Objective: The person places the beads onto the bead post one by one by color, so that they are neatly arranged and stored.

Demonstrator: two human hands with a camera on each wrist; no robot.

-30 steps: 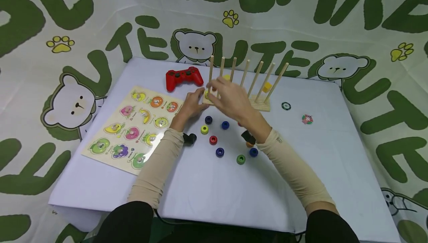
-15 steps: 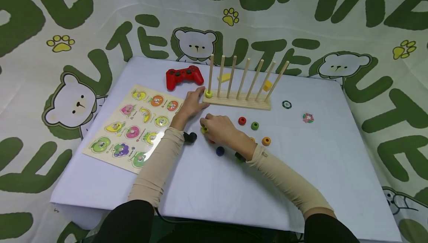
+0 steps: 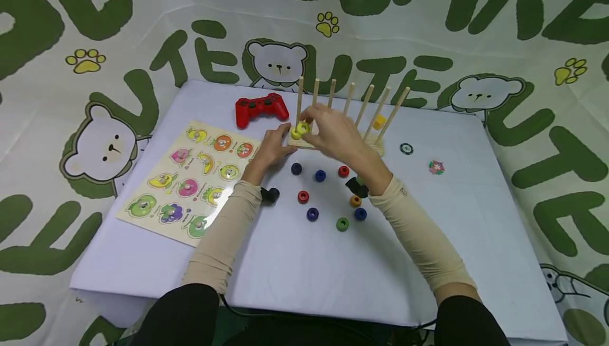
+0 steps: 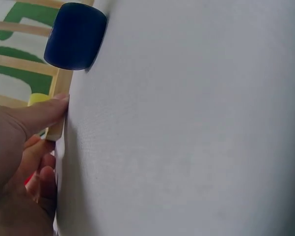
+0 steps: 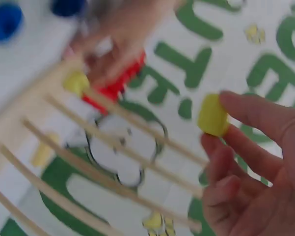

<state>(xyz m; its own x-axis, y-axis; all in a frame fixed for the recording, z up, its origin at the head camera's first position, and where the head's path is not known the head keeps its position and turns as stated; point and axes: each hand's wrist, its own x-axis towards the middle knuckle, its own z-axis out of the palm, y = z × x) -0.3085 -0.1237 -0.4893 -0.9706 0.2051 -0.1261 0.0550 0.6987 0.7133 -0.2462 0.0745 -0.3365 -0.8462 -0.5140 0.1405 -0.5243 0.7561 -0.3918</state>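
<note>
Yellow ring [image 3: 303, 127] sits pinched in the fingertips of my right hand [image 3: 333, 137], beside the leftmost of 7 upright dowels on the wooden peg rack [image 3: 368, 147]. In the right wrist view the same ring [image 5: 213, 115] shows gripped between thumb and forefinger, apart from the pegs.

Nearest to me, 2 beige sleeves cross the pale table cover [image 3: 295, 277]. Beyond them loose rings lie scattered: green [image 3: 342, 224], blue [image 3: 312, 214], another blue [image 3: 360, 214], orange [image 3: 355, 201], red [image 3: 303, 196], then dark blue [image 3: 296, 168], blue [image 3: 320, 175] and red [image 3: 343, 171] closer to the rack.

My left hand [image 3: 271, 147] lies with straight fingers against the left end of the rack base; the left wrist view shows a fingertip [image 4: 54, 105] touching the wood, so it braces rather than grips. A 2nd yellow ring [image 3: 296, 134] already rests at the foot of the leftmost dowel.

To thread well, I judge the held ring should be levelled, its hole centred over a dowel tip, and released only once the peg is through, while the left hand keeps the base from sliding.

Left of the rack lies a fruit puzzle board [image 3: 190, 182]; behind it, a red game controller [image 3: 261, 108].
</note>
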